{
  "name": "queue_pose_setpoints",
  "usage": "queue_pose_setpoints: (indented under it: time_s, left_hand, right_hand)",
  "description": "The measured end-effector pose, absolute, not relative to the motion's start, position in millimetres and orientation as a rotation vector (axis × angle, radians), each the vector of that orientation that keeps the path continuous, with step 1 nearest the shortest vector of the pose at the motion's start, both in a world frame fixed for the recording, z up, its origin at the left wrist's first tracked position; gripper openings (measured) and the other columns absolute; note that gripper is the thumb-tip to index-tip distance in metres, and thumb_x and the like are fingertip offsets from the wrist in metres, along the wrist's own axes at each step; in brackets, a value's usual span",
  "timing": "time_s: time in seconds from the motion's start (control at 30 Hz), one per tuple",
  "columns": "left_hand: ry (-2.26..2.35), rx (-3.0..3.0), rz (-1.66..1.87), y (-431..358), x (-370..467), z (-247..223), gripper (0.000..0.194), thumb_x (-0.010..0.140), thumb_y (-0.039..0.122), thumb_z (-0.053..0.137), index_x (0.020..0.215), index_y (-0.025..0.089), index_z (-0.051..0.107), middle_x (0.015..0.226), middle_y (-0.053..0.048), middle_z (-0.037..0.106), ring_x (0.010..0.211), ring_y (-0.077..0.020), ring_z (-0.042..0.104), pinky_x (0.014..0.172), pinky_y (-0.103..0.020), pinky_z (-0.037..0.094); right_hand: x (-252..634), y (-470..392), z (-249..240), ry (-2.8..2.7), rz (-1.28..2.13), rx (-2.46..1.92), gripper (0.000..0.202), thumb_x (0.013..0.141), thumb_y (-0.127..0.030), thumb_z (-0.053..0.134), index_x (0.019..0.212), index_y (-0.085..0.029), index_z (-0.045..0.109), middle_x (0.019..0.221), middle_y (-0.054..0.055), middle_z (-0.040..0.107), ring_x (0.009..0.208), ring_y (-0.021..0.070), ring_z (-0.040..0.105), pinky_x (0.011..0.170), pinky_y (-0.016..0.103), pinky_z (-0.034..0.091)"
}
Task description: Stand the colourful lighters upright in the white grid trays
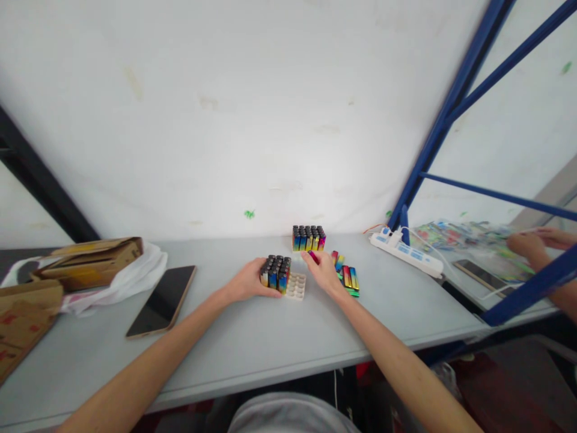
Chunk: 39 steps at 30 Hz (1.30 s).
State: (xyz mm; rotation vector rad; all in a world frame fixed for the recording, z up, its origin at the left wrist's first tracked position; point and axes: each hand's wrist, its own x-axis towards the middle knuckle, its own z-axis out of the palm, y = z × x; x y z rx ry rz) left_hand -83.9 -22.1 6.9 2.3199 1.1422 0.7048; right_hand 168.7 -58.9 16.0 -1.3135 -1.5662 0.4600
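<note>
My left hand (pixel 252 279) is wrapped round the left side of a block of upright lighters (pixel 276 273) with black tops and shiny multicoloured bodies. They stand in a pale tray (pixel 296 286) whose right part shows bare round sockets. Just right of the tray, my right hand (pixel 323 272) is closed on a lighter (pixel 312 257), of which only a magenta end shows. Beside that hand lies a loose pile of lighters (pixel 349 278), partly hidden by it. Behind both hands stands a second block of upright lighters (pixel 309 239).
A dark tablet (pixel 163 300) lies to the left, near a cardboard box (pixel 97 258) on a white plastic bag (pixel 151 263). On the right are a power strip (pixel 406 252), a blue metal frame (pixel 439 138), a phone (pixel 482 276) and another person's hands (pixel 536 243).
</note>
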Motion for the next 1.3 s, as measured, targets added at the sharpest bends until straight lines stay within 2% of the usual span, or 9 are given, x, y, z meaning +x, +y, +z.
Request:
queue_pose_setpoints:
  time_s: [0.13,0.23,0.37,0.47,0.53,0.6,0.8,1.13,1.3]
  left_hand:
    - [1.125,2.312,0.709,-23,-84,10,0.083,0.050,0.069,0.092,0.110,0.018,0.069,0.106,-0.007,0.075,0.099,-0.0341,0.070,0.090,-0.043,0.056]
    - [1.093,2.308,0.715,-26,-83,12,0.082,0.052,0.065,0.093,0.114,0.017,0.069,0.108,-0.006,0.075,0.098,-0.0323,0.070,0.092,-0.041,0.056]
    - [1.089,2.321,0.714,-27,-83,12,0.081,0.054,0.064,0.094,0.115,0.017,0.069,0.110,-0.006,0.075,0.099,-0.0320,0.069,0.094,-0.040,0.055]
    - [1.080,2.326,0.711,-27,-84,11,0.082,0.056,0.063,0.093,0.118,0.018,0.068,0.113,-0.007,0.075,0.103,-0.0327,0.069,0.096,-0.041,0.055]
    - [1.075,2.319,0.713,-27,-83,10,0.082,0.056,0.063,0.093,0.120,0.018,0.068,0.115,-0.007,0.075,0.104,-0.0330,0.069,0.097,-0.041,0.054]
    - [1.066,2.317,0.716,-27,-83,11,0.081,0.056,0.062,0.094,0.120,0.019,0.068,0.115,-0.007,0.075,0.105,-0.0328,0.069,0.096,-0.040,0.054]
    - [1.008,2.321,0.724,-26,-83,10,0.079,0.058,0.059,0.094,0.121,0.020,0.068,0.116,-0.006,0.075,0.107,-0.0326,0.069,0.096,-0.039,0.054]
    - [1.006,2.297,0.749,-26,-83,6,0.080,0.058,0.057,0.095,0.123,0.019,0.067,0.118,-0.007,0.074,0.110,-0.0337,0.069,0.099,-0.042,0.054]
    - [1.023,2.288,0.743,-28,-82,9,0.078,0.058,0.056,0.095,0.120,0.019,0.067,0.117,-0.006,0.074,0.108,-0.0330,0.069,0.099,-0.042,0.054]
  right_hand:
    - [170,-56,13,-1.578,0.437,-1.352,0.046,0.089,-0.054,0.048,0.056,-0.025,0.035,0.055,-0.003,0.036,0.057,0.0142,0.036,0.057,0.029,0.024]
    - [171,-54,9,-1.596,0.445,-1.349,0.046,0.092,-0.055,0.047,0.059,-0.024,0.040,0.057,-0.002,0.043,0.059,0.0149,0.041,0.057,0.028,0.028]
    - [175,-51,8,-1.674,0.592,-1.269,0.046,0.101,-0.061,0.042,0.081,-0.022,0.055,0.064,-0.002,0.052,0.061,0.0160,0.049,0.058,0.027,0.038]
    - [180,-51,11,-1.786,0.639,-1.179,0.045,0.104,-0.061,0.039,0.097,-0.021,0.060,0.081,0.003,0.063,0.073,0.0184,0.060,0.065,0.029,0.047]
    - [181,-53,15,-1.875,0.521,-1.144,0.049,0.107,-0.060,0.036,0.092,-0.020,0.061,0.091,0.007,0.065,0.086,0.0210,0.062,0.074,0.031,0.050]
    - [182,-56,17,-1.970,0.376,-1.152,0.051,0.110,-0.056,0.031,0.084,-0.021,0.059,0.088,0.007,0.064,0.088,0.0215,0.060,0.080,0.033,0.047]
    - [178,-56,11,-2.075,0.244,-1.294,0.039,0.110,-0.047,0.043,0.082,-0.021,0.053,0.078,0.003,0.063,0.073,0.0194,0.057,0.071,0.030,0.040]
    - [185,-51,3,-2.335,0.115,-1.202,0.023,0.107,-0.035,0.053,0.094,-0.018,0.061,0.092,0.009,0.070,0.086,0.0236,0.064,0.080,0.033,0.049]
    - [191,-55,12,-2.283,0.228,-1.183,0.027,0.103,-0.043,0.060,0.097,-0.018,0.069,0.095,0.008,0.073,0.090,0.0235,0.067,0.083,0.034,0.051]
